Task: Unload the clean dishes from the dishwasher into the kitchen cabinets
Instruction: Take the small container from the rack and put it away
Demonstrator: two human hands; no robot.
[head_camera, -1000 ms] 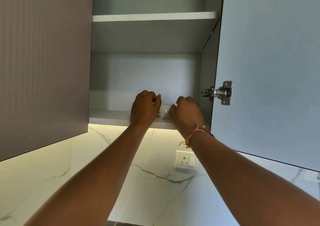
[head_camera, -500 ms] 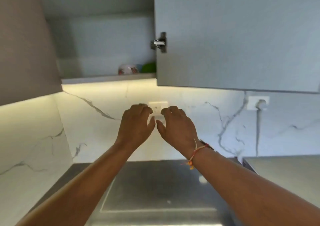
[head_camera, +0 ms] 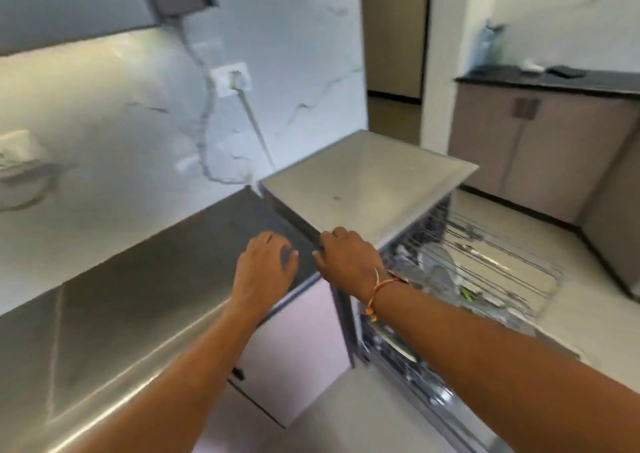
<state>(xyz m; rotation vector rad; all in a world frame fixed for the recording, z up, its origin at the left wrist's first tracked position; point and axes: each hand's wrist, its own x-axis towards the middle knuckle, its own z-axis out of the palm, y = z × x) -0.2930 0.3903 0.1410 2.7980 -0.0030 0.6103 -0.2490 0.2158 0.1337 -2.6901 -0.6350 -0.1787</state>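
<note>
While the left hand (head_camera: 265, 265) and the right hand (head_camera: 348, 262) hang mid-frame above the counter (head_camera: 138, 279), their fingers are loosely bent, holding nothing; the dishwasher (head_camera: 485, 269) stands open, lower right.

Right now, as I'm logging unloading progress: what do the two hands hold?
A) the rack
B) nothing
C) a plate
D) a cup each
B: the left hand and right hand are both bare near the steel counter, fingers loose, no dish in either; the dishes lie in the pulled-out dishwasher rack.
</note>
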